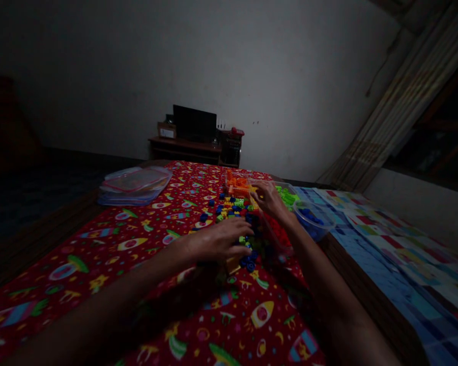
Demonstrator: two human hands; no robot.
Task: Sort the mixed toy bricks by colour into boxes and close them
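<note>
My left hand (226,238) reaches over a pile of small toy building bricks (236,202), its fingers apart and bent downward; nothing shows in its grasp. Beyond it, my right hand (270,198) hovers at the clear plastic boxes, thumb and fingers curled with a gap between them. Yellow bricks are near those fingertips. Orange bricks (237,182) fill the far box, green bricks (287,196) lie to the right of my hand, and red bricks (278,232) show partly under my forearm. Blue bricks (311,217) sit in a round clear tub (330,223).
Stacked clear plastic lids or bags (135,183) lie at the left edge of the red patterned cloth (125,244). A checkered blue cloth (381,254) covers the surface at right. Against the far wall, a monitor (194,123) stands on a desk (185,148).
</note>
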